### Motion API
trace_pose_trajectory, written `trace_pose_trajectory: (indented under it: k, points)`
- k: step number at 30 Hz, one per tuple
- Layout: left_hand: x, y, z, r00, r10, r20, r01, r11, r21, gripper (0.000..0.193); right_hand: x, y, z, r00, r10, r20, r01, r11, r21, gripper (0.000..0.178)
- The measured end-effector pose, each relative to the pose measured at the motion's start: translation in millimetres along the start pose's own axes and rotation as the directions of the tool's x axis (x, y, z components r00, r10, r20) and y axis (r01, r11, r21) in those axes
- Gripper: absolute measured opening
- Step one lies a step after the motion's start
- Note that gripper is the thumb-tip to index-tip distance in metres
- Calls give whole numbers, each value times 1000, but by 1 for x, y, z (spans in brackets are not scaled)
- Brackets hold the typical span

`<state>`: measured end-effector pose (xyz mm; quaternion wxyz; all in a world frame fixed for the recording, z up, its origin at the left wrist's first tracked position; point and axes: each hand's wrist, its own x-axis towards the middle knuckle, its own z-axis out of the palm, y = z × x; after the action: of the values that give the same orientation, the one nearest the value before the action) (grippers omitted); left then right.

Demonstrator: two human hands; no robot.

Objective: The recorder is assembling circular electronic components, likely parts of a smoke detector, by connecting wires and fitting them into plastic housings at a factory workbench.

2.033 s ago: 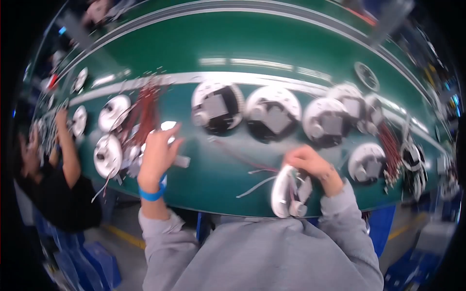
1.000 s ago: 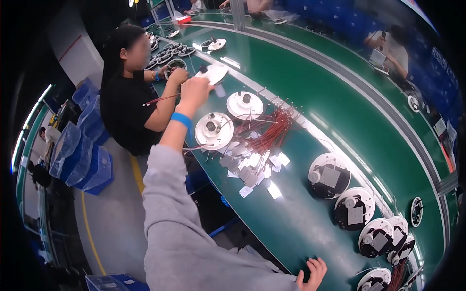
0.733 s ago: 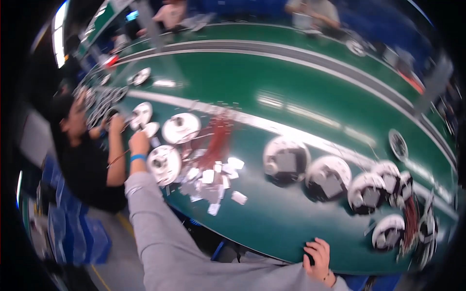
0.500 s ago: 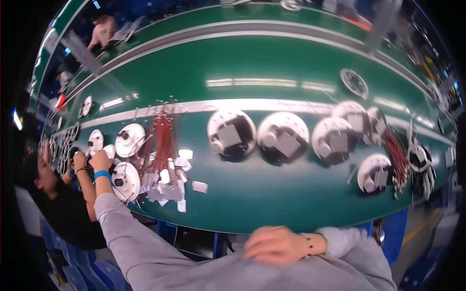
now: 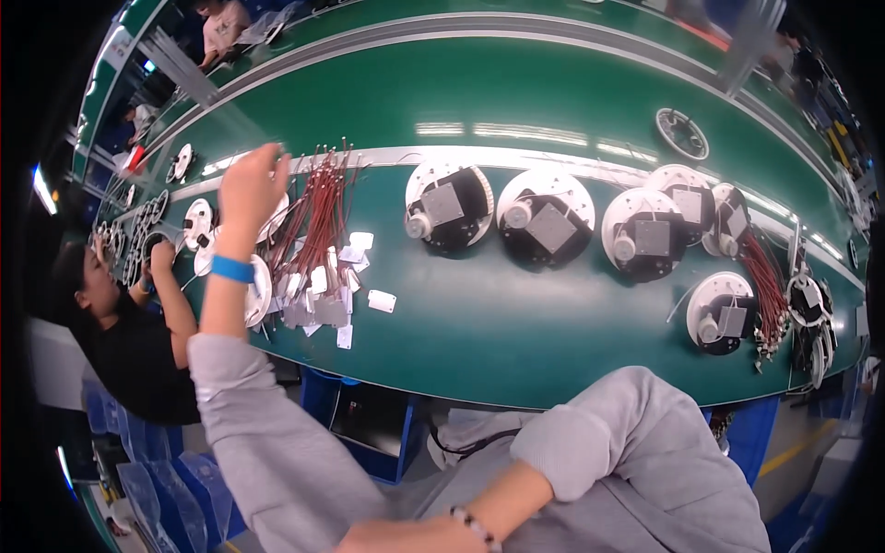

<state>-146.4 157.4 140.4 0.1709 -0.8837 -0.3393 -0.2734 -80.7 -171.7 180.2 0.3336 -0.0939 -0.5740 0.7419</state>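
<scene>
My left hand (image 5: 251, 198), with a blue wristband, is raised over the left part of the bench. Its fingers are curled closed near the upper ends of a bundle of red-brown wires (image 5: 318, 198); what they hold, if anything, is hidden. Below and behind it are white round plates (image 5: 261, 293), partly covered by the hand and wrist. White rectangular pieces (image 5: 318, 309) lie at the wires' near ends. My right hand (image 5: 392, 537), below a beaded bracelet, is across my lap at the lower edge, blurred and cut off, with its fingers out of sight.
Several white round units with black parts and grey boxes (image 5: 550, 229) stand along the green bench (image 5: 516, 341). A second wire bundle (image 5: 763, 286) lies at the right. A white ring (image 5: 682, 135) rests farther back. A co-worker (image 5: 129, 341) sits close at the left.
My left hand has risen from the white plates toward the wires' far ends. My right hand has moved down and left to the lower edge. The view has shifted slightly.
</scene>
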Motion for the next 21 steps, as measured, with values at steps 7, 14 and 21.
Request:
trace_pose_trajectory:
  k: [7, 14, 21]
  points:
    - [-58, 16, 81, 707, -486, 513, 413, 873, 258, 32, -38, 32, -21, 888, -425, 176, 447, 887, -115, 15]
    - [-42, -6, 138, 707, -104, 700, 230, 969, -89, 31, -187, 52, -52, 850, 24, -526, -124, 980, -156, 19]
    - [-61, -79, 88, 894, -9, 448, 85, 985, -150, 24, -295, -11, -52, 612, -339, -715, -326, 716, -618, 15]
